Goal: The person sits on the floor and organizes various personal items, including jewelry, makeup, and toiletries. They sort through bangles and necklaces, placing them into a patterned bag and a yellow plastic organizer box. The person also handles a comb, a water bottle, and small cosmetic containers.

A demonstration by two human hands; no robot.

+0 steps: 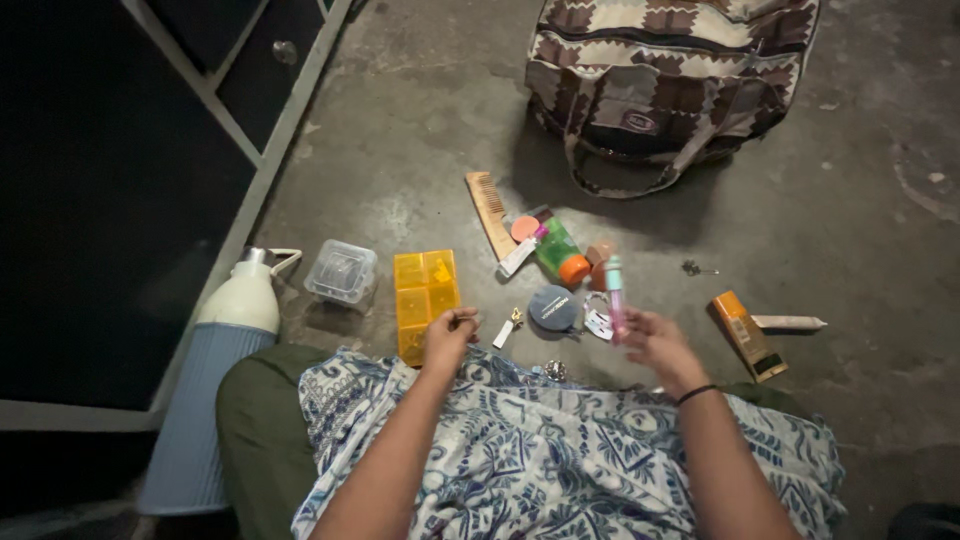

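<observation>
Two hands: both low over the lap, one small thing in each, seen from the head view.
Right hand (655,345): closed round the base of a pink tube (615,296), held upright with its pale cap on top, probably so the end can be got at.
Left hand (447,335): fingertips pinched on something tiny, too small to name; likely a part kept clear of the floor.
Floor (860,200): bare concrete; small things lie in a loose arc just ahead of the knees, within reach.
Arc, left to right: clear box (342,273), yellow organiser (423,298), comb (489,210), green bottle (560,252), round pouch (553,308), orange tube (748,335).
Bag (665,80): patterned, farther back, well apart.
Flask (215,390): lying beside the left knee.
</observation>
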